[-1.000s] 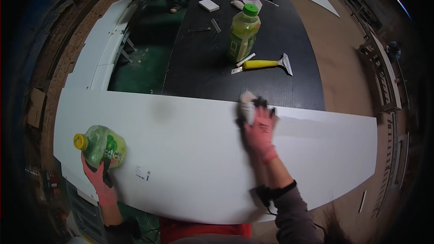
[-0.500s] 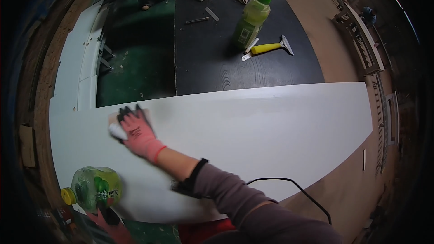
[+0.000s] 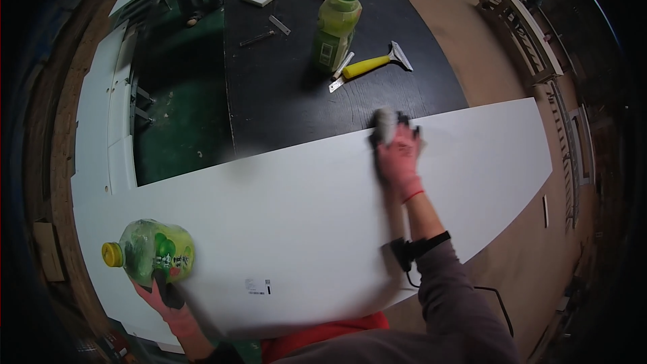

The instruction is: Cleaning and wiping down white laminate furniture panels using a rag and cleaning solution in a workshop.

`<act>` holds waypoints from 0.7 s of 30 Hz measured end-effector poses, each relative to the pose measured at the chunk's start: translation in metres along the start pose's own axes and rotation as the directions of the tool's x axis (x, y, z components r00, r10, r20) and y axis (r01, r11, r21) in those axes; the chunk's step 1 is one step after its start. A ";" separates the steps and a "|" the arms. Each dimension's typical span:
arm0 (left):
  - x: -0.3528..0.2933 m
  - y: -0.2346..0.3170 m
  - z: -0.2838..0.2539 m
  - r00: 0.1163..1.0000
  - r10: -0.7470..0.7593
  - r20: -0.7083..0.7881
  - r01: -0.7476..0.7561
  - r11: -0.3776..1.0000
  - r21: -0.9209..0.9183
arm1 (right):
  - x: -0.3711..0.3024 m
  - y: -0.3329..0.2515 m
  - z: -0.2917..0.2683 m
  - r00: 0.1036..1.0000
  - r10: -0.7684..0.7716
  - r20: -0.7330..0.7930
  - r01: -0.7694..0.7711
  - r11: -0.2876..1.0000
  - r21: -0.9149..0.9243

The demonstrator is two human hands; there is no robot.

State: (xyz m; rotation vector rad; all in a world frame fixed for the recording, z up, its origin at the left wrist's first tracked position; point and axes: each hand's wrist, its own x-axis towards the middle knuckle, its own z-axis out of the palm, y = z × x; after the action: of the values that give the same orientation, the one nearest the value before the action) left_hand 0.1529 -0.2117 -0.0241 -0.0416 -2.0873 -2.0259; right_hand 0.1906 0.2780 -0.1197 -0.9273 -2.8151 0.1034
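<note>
Wiping step, seemingly. Right hand [image 3: 402, 162]: fingers blurred over 1 cloth [image 3: 385, 125], can't tell if clutching; white panel [image 3: 310, 216] beneath them. Left hand [image 3: 168, 307]: fingers gripping 1 yellow-capped bottle [image 3: 153, 251], body beyond them. Next stroke likely needs flat pressure.

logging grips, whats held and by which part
Left hand: yellow-capped bottle, by its body. Right hand: on a pale cloth; blur hides any grip.
</note>
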 end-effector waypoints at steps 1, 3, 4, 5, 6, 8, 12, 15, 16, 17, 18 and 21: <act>0.002 0.001 0.000 1.000 0.003 0.006 -0.003 1.000 0.019 | -0.017 -0.053 -0.006 0.992 -0.107 0.072 0.099 0.989 0.113; 0.008 0.002 0.006 1.000 0.007 0.023 -0.008 0.999 0.034 | -0.049 -0.142 -0.010 0.924 -0.341 0.175 0.287 0.918 0.274; 0.009 0.001 0.015 0.999 0.038 0.034 -0.038 0.999 0.024 | -0.061 -0.177 -0.010 0.863 -0.442 0.243 0.353 0.874 0.335; 0.010 0.000 0.022 0.997 0.067 0.043 -0.067 0.998 0.019 | -0.066 -0.209 -0.016 0.777 -0.541 0.322 0.376 0.809 0.451; 0.011 0.000 0.026 0.997 0.061 0.056 -0.061 0.998 0.011 | -0.080 -0.236 -0.007 0.754 -0.592 0.285 0.436 0.775 0.457; 0.018 -0.001 0.031 0.987 0.065 0.145 -0.067 0.998 0.007 | -0.086 -0.248 -0.001 0.726 -0.642 0.247 0.495 0.737 0.461; 0.023 0.001 0.026 0.995 -0.032 0.099 0.028 0.999 0.043 | -0.066 -0.179 -0.016 0.839 -0.457 0.297 0.340 0.865 0.370; 0.021 0.012 0.020 0.993 -0.016 0.120 0.015 1.000 0.010 | -0.041 -0.098 -0.026 0.972 -0.149 0.181 0.117 0.977 0.177; 0.020 0.008 0.026 0.993 -0.035 0.113 0.034 0.999 0.010 | -0.041 -0.093 -0.022 0.973 -0.112 0.202 0.080 0.984 0.161; 0.018 0.008 0.031 0.993 -0.052 0.102 0.051 0.999 0.015 | -0.041 -0.093 -0.018 0.972 -0.080 0.223 0.047 0.988 0.149; 0.016 0.007 0.040 0.992 -0.052 0.114 0.051 0.999 0.011 | -0.048 -0.103 -0.018 0.972 -0.120 0.201 0.092 0.985 0.143; 0.011 0.013 0.062 0.992 -0.064 0.110 0.067 0.998 -0.022 | -0.073 -0.146 -0.035 0.858 -0.380 0.345 0.285 0.912 0.297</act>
State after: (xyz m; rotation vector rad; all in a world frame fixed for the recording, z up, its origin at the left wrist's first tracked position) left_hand 0.1353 -0.1509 -0.0106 -0.0917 -2.1551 -2.1338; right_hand 0.1692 0.1177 -0.0786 -0.3808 -3.1850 0.6317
